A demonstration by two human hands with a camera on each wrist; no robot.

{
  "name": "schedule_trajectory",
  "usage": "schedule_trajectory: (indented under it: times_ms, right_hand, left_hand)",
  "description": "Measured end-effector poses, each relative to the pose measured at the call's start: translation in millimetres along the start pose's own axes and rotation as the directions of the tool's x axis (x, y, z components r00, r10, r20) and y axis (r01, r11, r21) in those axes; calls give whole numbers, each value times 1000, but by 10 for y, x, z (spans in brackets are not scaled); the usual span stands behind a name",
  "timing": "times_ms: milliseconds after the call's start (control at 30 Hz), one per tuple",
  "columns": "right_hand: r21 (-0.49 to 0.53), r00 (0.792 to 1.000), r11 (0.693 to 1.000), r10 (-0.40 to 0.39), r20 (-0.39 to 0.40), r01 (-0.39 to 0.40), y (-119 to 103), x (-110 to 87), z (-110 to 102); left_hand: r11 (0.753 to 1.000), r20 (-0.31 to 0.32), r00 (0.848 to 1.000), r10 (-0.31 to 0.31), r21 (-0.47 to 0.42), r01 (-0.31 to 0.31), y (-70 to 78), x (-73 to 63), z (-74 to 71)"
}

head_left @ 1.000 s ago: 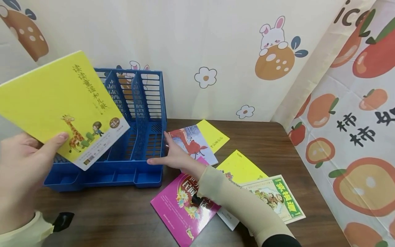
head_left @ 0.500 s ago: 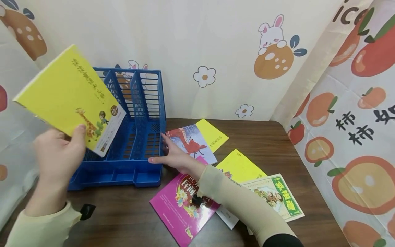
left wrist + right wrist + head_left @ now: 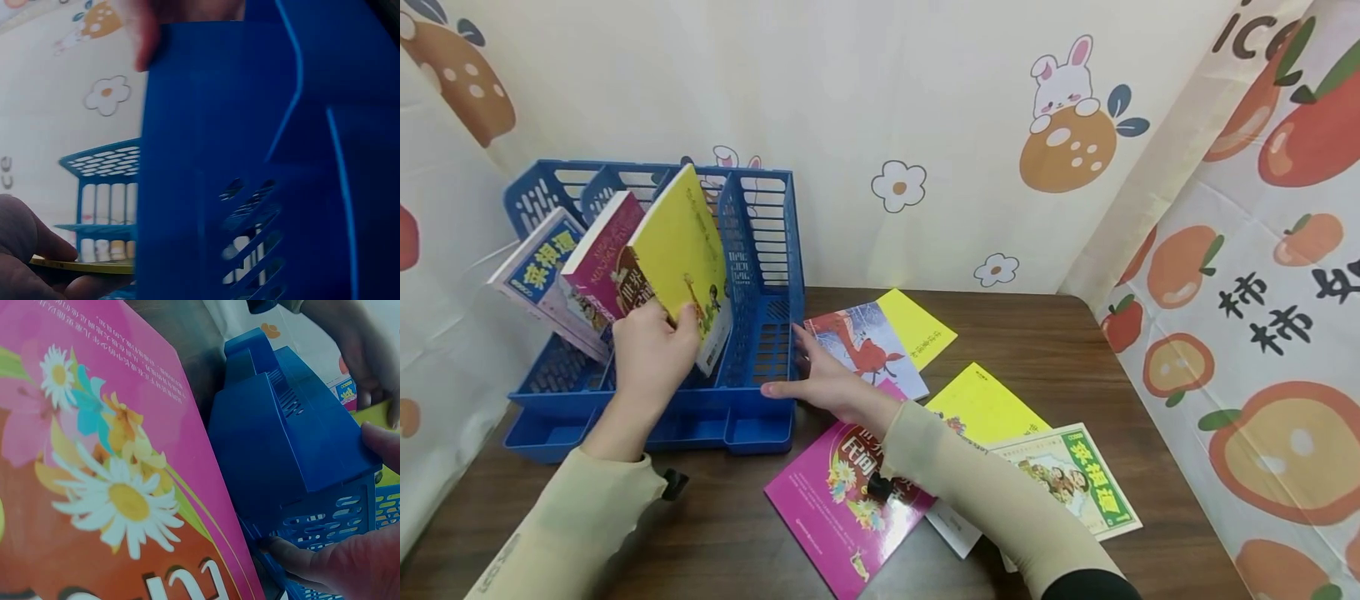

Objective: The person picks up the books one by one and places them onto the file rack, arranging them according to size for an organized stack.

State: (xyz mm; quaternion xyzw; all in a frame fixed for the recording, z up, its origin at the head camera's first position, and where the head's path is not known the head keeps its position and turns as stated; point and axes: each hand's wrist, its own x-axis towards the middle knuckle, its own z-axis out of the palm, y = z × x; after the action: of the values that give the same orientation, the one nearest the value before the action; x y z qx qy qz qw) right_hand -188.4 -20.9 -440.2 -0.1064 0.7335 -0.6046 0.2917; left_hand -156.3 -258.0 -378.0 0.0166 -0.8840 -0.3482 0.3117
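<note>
In the blue file rack [image 3: 752, 250] at the back left of the table [image 3: 715, 517], I see my left hand [image 3: 651, 354] gripping the yellow book [image 3: 681, 254], fingers curled round its lower edge. The book leans tilted in the third slot from the left. Just to its left stand a pink book [image 3: 602, 250] and a blue-topped book [image 3: 535, 271], each leaning in its own slot. My right hand [image 3: 820, 379] rests against the rack's right wall, fingers straight and spread, holding nothing. On the right wrist view, a thumb [image 3: 381, 444] lies on the rack's edge. Loose on the table beside that hand lie a fox book [image 3: 868, 346], a pink flower book [image 3: 831, 500], another yellow book [image 3: 981, 404] and a green book [image 3: 1078, 479].
</note>
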Motion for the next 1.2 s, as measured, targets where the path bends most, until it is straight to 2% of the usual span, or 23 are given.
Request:
schedule_trajectory:
  times_ms: [133, 267, 400, 700, 767, 900, 967, 1033, 1200]
  right_hand:
    - [7, 1000, 1000, 12, -3, -12, -7, -1, 4]
    - [17, 1000, 1000, 18, 0, -18, -19, -5, 5]
    - [14, 1000, 1000, 14, 5, -14, -17, -5, -1]
    - [11, 1000, 1000, 6, 26, -6, -10, -8, -29]
    - [7, 1000, 1000, 4, 25, -5, -22, -14, -32]
    - [-2, 1000, 1000, 4, 23, -4, -34, -24, -35]
    - [0, 1000, 1000, 2, 26, -2, -33, -21, -32]
    - [5, 1000, 1000, -1, 30, 1, -33, -17, -27]
    - [7, 1000, 1000, 1, 28, -2, -32, -11, -18]
  left_hand:
    - [998, 42, 998, -56, -1, 56, -50, 35, 85]
    - [995, 36, 995, -96, 11, 96, -136, 74, 122]
    - [993, 38, 993, -115, 29, 114, -208, 76, 143]
    - [989, 108, 985, -137, 70, 130, -328, 29, 151]
    - [985, 150, 976, -158, 94, 145, -315, 31, 106]
    - [967, 256, 936, -243, 143, 212, -240, 29, -30]
    - [962, 275, 925, -263, 153, 228, -194, 25, -106]
    - [962, 270, 927, -259, 153, 224, -162, 22, -168]
    - [976, 215, 956, -199, 128, 174, -160, 31, -188]
